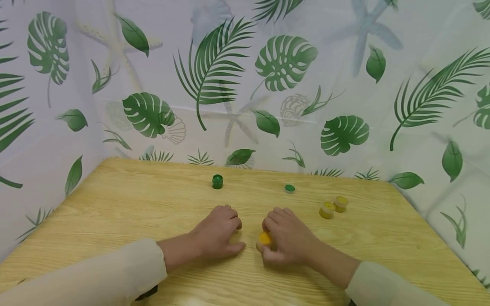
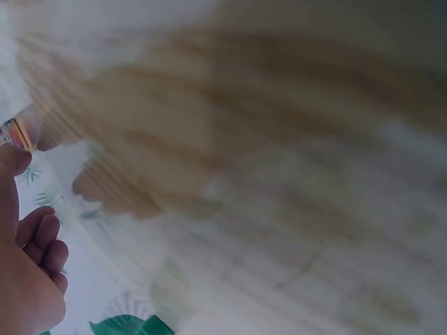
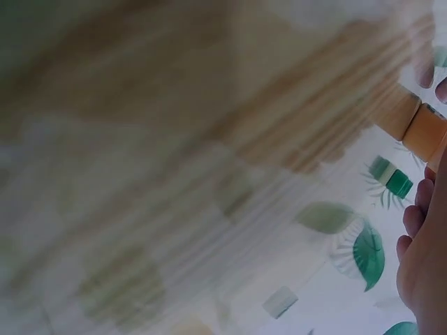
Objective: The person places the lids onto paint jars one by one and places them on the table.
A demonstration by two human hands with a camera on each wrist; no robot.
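My right hand grips a small yellow-orange paint jar between curled fingers and thumb, low over the wooden table. In the right wrist view the orange side of this jar shows by the fingers, with its reflection beside it. Just left of it, my left hand is near the tabletop with loosely bent fingers and the thumb apart, holding nothing. In the left wrist view, part of the jar's coloured label shows past the left thumb.
A green paint jar stands at the back of the table. Right of it lies a small green-topped piece, like a lid. Two yellow jars stand close together at the right. A leaf-patterned cloth hangs behind.
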